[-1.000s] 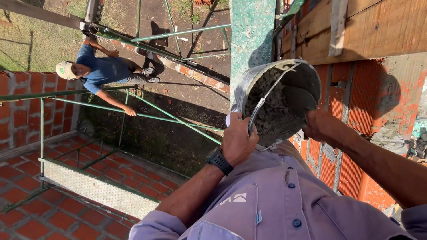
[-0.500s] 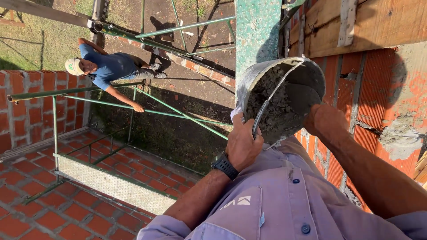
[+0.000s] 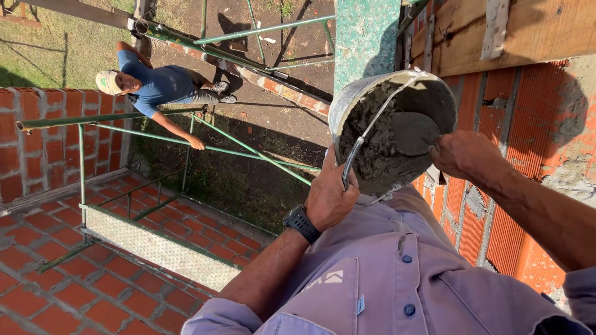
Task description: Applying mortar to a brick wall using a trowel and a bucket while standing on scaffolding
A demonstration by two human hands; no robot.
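Setting: red brick wall (image 3: 528, 186) fills the right of the frame, wooden boards (image 3: 534, 31) across the upper right; green scaffold poles (image 3: 248, 152) run through the centre.
Bucket: grey bucket (image 3: 347, 105), upper centre, tilted and holding wet grey mortar (image 3: 372, 142).
Left hand: left hand (image 3: 329, 198), centre, fingers closed on the bucket's wire handle (image 3: 357, 146); black watch (image 3: 302, 223) on the wrist.
Right hand: right hand (image 3: 462, 155) curled shut around a trowel (image 3: 413, 131) whose blade sits inside the bucket.
Below: a person in a blue shirt (image 3: 155, 87), upper left, gripping a pole.
Floor: red brick paving (image 3: 74, 291), lower left.
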